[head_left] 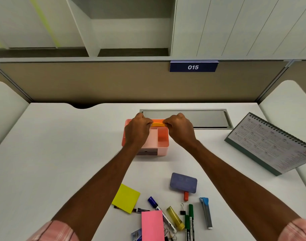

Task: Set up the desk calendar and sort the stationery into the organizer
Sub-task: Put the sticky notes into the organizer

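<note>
While both hands pinch an orange strip (157,124) over the pink organizer (161,141), left hand (137,130) hides its left compartments; right hand (179,130) opposite; desk calendar (270,145) cropped at right.

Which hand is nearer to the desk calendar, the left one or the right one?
The right hand. It is at the back of the pink organizer, on the side facing the desk calendar, which stands at the desk's right edge. The left hand is farther left, with the right hand between it and the calendar.
</note>
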The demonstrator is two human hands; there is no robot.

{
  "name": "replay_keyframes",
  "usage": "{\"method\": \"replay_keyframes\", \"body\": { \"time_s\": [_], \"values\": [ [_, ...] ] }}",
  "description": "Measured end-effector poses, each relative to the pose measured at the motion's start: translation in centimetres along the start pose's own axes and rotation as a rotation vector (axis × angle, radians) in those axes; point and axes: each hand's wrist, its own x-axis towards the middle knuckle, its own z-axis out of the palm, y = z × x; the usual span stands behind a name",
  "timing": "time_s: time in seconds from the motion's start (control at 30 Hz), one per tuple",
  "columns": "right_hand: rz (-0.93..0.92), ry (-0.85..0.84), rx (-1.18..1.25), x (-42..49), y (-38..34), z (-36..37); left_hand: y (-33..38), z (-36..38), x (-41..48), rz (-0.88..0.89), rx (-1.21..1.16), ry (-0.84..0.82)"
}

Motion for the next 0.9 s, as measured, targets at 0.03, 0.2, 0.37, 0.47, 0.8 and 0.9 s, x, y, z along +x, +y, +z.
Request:
{"method": "replay_keyframes", "body": {
  "time_s": [0.03,0.2,0.37,0.47,0.8,0.9],
  "values": [
    [-0.003,-0.011,-0.009,0.0,0.1,0.4,-0.1,0.2,0.0,-0.005,-0.001,-0.022],
    [0.025,-0.047,-0.045,0.2,0.1,1.6,-0.2,1.0,0.0,-0.039,0.001,-0.114],
    [0.05,-0.055,-0.085,0.2,0.0,1.9,-0.3,1.2,0.3,-0.052,0.011,-0.148],
    [0.067,-0.084,-0.091,0.1,-0.1,2.0,-0.3,1.3,0.4,-0.063,0.019,-0.159],
    [0.134,-0.07,-0.001,-0.7,-0.5,1.0,-0.1,1.1,-0.1,-0.075,-0.011,-0.107],
    [0.133,-0.072,0.028,-1.3,-0.8,0.4,0.0,0.8,-0.8,-0.045,-0.028,-0.067]
  ]
}}
